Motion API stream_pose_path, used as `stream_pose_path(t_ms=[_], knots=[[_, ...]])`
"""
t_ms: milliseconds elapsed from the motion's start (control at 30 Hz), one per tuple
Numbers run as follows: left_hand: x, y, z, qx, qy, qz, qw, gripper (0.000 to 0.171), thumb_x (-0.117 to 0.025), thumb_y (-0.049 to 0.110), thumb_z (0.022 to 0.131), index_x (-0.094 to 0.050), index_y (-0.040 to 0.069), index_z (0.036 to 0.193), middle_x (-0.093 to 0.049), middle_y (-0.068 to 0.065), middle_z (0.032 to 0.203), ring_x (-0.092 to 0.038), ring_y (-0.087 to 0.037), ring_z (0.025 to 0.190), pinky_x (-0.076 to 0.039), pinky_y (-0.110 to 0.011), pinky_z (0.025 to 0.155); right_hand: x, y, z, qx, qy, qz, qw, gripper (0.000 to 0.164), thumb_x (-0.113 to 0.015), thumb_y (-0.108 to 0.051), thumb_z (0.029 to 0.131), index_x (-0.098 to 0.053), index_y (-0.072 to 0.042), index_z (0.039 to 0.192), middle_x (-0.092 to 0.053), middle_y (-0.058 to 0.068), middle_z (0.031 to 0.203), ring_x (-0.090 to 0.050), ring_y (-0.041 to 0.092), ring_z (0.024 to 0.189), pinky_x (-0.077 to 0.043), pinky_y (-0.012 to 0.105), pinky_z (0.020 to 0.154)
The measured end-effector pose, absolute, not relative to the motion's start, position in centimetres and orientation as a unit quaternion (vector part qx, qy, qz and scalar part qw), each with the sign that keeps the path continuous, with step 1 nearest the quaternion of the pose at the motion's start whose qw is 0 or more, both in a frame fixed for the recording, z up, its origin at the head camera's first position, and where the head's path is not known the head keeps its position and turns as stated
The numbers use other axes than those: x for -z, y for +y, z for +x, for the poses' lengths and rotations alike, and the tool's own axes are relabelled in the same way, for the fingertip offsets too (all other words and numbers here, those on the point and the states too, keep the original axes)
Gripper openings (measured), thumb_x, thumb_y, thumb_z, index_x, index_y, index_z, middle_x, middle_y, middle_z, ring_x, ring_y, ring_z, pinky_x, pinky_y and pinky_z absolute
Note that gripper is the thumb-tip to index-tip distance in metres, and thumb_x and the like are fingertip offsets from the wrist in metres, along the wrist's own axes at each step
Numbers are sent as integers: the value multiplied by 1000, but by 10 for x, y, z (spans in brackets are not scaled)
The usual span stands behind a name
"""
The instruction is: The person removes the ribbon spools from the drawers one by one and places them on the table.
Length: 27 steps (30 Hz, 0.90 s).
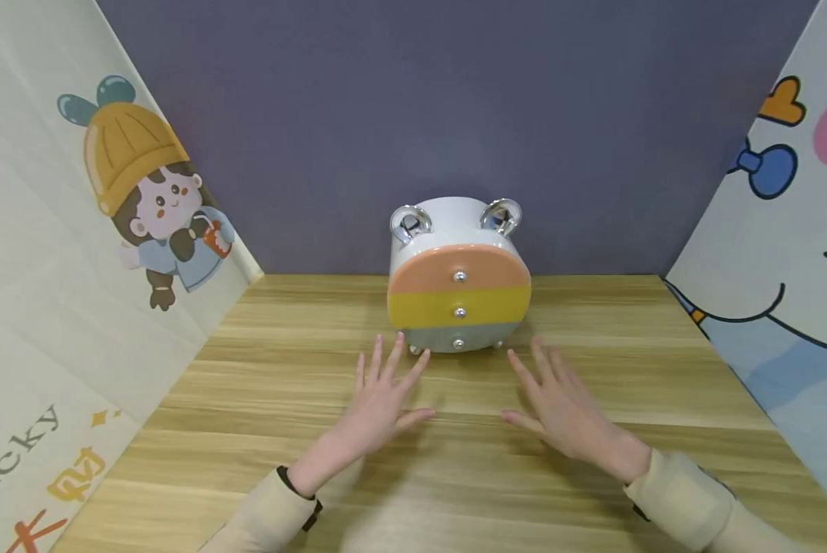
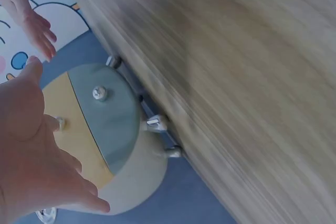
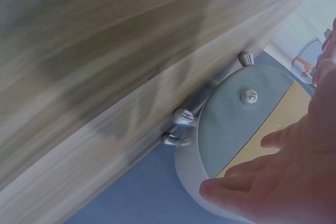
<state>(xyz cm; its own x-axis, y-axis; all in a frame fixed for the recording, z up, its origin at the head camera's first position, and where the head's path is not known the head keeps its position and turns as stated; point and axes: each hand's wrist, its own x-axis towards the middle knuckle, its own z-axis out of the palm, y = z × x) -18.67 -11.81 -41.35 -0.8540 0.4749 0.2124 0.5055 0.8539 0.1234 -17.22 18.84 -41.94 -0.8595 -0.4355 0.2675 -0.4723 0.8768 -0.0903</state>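
A small rounded drawer box [image 1: 458, 299] stands upright on its short silver feet toward the back of the table. Its front has an orange drawer [image 1: 427, 270], a yellow drawer [image 1: 423, 309] and a grey-green drawer [image 1: 427, 338], each with a silver knob; all three look closed. Two silver ear shapes top its white body. My left hand [image 1: 375, 407] is spread in front of the box's left side, palm down, holding nothing. Mirroring it on the right, my right hand [image 1: 568, 411] has its fingers spread and holds nothing. In both wrist views the fingers overlap the box.
The box stands on a wood-grain table [image 1: 282, 384]. Behind it rises a dark grey-blue panel [image 1: 454, 100]. White printed sheets flank the table: a cartoon child [image 1: 164, 192] on the left, a large cartoon face [image 1: 800, 230] on the right.
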Motion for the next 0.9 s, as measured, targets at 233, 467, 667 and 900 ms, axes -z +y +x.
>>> stream_pose_path(t_ms=[233, 467, 667, 900], knots=[[411, -129, -195, 109, -955, -262, 84, 88, -62, 55, 89, -19, 24, 160, -2, -24, 165, -4, -56, 148, -9, -72, 117, 413, 175, -184, -132, -940, 284, 135, 78, -58, -55, 95, -40, -2, 149, -39, 29, 150, -57, 45, 122, -53, 57, 99], [396, -141, -207, 185, -936, -277, 119, 90, -67, 48, 89, -19, 22, 160, -2, -21, 166, -4, -53, 150, -9, -71, 118, 397, 149, -203, -297, -921, 251, 36, 52, -46, -46, 103, -53, -8, 138, -59, 7, 129, -64, 20, 106, -57, 36, 84], [384, -153, -230, 289, -891, -299, 184, 85, -72, 29, 89, -25, 13, 158, -21, -22, 163, -20, -46, 150, -22, -68, 118, 378, 131, -226, -522, -827, 198, -63, 45, -39, -33, 108, -54, 2, 131, -65, 20, 115, -67, 19, 88, -60, 32, 73], [370, -161, -265, 392, -868, -274, 134, 74, -63, 23, 98, -23, 14, 159, -21, -12, 165, -22, -35, 152, -25, -62, 121, 355, 119, -248, -701, -686, 115, -159, 58, -30, -40, 109, -41, 9, 138, -69, -6, 98, -67, 6, 79, -57, 20, 72]])
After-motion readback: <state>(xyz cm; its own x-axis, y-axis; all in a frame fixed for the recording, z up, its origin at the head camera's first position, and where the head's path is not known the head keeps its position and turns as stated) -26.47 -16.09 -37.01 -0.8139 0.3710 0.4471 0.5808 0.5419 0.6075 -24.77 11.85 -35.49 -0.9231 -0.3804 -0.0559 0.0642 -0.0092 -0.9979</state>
